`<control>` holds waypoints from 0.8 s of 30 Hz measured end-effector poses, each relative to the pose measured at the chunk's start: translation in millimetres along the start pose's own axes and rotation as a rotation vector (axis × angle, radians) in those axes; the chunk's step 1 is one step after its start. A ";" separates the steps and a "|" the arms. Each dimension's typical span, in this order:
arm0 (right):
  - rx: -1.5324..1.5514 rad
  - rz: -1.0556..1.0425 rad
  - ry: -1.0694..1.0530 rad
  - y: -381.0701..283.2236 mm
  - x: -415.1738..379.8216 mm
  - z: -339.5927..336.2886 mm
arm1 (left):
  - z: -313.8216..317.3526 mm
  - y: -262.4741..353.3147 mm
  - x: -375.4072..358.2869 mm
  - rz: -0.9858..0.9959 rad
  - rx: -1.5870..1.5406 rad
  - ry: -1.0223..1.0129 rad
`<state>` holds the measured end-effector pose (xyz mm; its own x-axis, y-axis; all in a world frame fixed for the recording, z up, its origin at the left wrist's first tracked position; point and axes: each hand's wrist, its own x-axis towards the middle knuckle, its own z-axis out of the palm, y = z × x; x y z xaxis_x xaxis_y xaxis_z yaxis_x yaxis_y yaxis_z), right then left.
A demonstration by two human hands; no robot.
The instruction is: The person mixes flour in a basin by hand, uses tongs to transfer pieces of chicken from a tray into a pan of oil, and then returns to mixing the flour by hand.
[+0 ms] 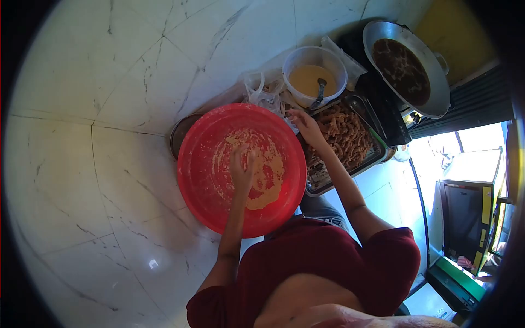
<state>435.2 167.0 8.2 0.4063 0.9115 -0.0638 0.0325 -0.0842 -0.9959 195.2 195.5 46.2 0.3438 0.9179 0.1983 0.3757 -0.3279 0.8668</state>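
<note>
My left hand (241,167) is over the inside of a large red basin (199,180), near tan powder (270,188) spread on its bottom. Its fingers look bent, and whether they hold anything is too small to tell. Beyond the basin's upper right rim, my right hand (306,127) is by a clear plastic bag (263,94), its fingers bent around something I cannot make out. Just right of that hand lies a metal tray (377,156) heaped with brown strips of food (342,134).
A white bowl (289,68) of pale batter holds a ladle (318,94). At the upper right, a large metal pan (435,101) of dark liquid sits on a black stove (391,120). A black and yellow cabinet (465,218) stands at the far right.
</note>
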 end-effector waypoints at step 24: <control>-0.943 0.284 -0.192 127.4 132.8 38.6 | 97.7 -24.2 111.9 0.202 0.295 -0.095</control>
<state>458.1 292.8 -129.6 0.3600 0.8506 -0.3833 0.7012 -0.5177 -0.4902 308.6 284.3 2.7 0.5091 0.8079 0.2967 0.5195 -0.5633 0.6425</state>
